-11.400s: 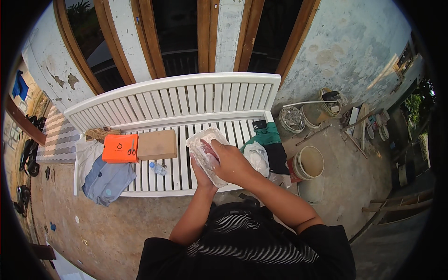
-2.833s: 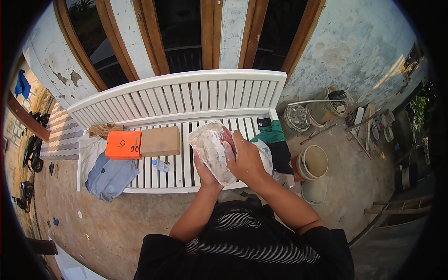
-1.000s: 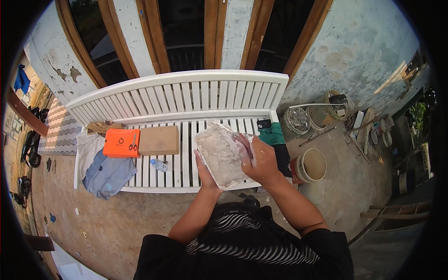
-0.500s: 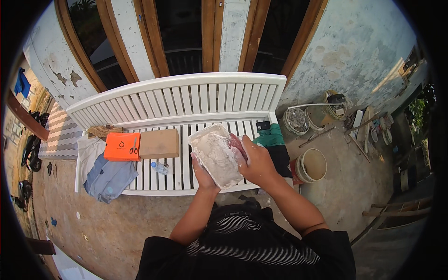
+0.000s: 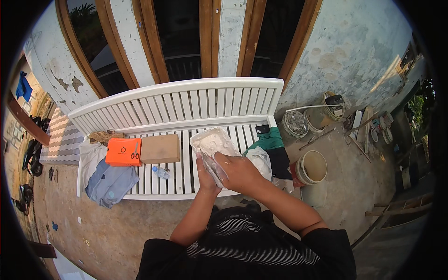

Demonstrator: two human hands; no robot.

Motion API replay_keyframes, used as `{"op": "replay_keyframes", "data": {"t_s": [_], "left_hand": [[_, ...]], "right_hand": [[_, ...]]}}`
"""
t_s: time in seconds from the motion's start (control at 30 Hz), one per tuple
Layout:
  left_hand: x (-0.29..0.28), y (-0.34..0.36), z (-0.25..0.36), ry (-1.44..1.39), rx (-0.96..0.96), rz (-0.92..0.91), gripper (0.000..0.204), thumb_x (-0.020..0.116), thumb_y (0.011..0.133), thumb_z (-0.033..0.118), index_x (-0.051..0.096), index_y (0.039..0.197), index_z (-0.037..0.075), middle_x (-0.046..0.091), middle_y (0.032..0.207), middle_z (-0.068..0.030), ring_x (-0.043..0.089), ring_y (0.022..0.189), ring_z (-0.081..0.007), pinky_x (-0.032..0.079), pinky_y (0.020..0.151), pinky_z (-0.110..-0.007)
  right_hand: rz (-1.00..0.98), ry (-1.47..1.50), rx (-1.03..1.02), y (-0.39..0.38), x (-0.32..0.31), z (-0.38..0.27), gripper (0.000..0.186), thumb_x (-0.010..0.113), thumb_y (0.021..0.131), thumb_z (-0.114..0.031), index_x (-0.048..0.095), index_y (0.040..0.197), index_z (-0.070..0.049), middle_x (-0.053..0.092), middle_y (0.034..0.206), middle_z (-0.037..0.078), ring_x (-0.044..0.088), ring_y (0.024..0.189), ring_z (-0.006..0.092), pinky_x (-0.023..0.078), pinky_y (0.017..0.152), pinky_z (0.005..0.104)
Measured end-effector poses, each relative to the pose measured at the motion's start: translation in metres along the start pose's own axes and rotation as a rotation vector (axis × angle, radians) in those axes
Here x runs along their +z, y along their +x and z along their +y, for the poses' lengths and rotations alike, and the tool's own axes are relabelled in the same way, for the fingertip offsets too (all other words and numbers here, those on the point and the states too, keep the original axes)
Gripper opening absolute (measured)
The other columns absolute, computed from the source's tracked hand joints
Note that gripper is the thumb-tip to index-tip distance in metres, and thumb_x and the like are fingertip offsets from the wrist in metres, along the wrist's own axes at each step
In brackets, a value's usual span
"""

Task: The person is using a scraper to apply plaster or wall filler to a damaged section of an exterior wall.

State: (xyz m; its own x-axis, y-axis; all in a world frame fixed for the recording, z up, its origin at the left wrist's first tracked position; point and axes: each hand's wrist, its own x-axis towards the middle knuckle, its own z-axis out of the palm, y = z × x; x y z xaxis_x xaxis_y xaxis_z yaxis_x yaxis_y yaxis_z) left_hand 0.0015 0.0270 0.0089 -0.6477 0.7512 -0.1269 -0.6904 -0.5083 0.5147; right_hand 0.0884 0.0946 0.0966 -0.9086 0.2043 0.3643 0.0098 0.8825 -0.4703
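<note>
A shallow, pale rectangular container [image 5: 198, 138] of whitish powder or paste [image 5: 212, 141] is held above the slatted bench. My left hand [image 5: 205, 175] grips its left and near side, with the thumb up along the wall. My right hand [image 5: 235, 170] reaches over the near right part of the container, its fingers curled down close to my left thumb. The back of that hand hides its fingertips and whatever they hold. A white plastic bag [image 5: 259, 161] with pale contents lies on the bench beyond my right hand.
On the white bench [image 5: 186, 192] are an orange box [image 5: 122, 156] with scissors [image 5: 135, 151], a brown box [image 5: 160, 148], a small bottle [image 5: 161, 172], grey-blue cloth [image 5: 111, 182] and green cloth [image 5: 269, 141] with a phone [image 5: 262, 129]. Buckets [image 5: 311, 166] stand on the floor to the right.
My right hand has moved left and nearer, from the container's right side to its near part. The reddish thing by its fingers is now out of sight, and the plastic bag shows.
</note>
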Motion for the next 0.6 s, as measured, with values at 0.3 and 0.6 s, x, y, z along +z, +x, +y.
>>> {"op": "replay_keyframes", "data": {"t_s": [0.3, 0.6], "left_hand": [[-0.004, 0.001, 0.005, -0.177, 0.041, -0.004, 0.069, 0.024, 0.097, 0.061, 0.035, 0.144, 0.012, 0.046, 0.14, -0.012, 0.048, 0.126, -0.0301, 0.04, 0.106, -0.044], [-0.005, -0.008, -0.012, 0.111, -0.003, 0.035, 0.078, 0.023, 0.093, 0.071, 0.03, 0.147, 0.015, 0.043, 0.143, -0.0091, 0.045, 0.129, -0.0282, 0.037, 0.107, -0.042]], "right_hand": [[0.079, -0.035, 0.142, 0.002, -0.031, 0.0, 0.024, 0.061, 0.081, -0.007, 0.047, 0.1, 0.0, 0.062, 0.073, 0.023, 0.062, 0.07, 0.0423, 0.049, 0.059, 0.0479], [-0.005, 0.032, 0.174, 0.011, -0.003, -0.012, 0.025, 0.057, 0.082, -0.008, 0.048, 0.104, 0.0, 0.063, 0.078, 0.026, 0.062, 0.071, 0.0452, 0.049, 0.064, 0.0512]]}}
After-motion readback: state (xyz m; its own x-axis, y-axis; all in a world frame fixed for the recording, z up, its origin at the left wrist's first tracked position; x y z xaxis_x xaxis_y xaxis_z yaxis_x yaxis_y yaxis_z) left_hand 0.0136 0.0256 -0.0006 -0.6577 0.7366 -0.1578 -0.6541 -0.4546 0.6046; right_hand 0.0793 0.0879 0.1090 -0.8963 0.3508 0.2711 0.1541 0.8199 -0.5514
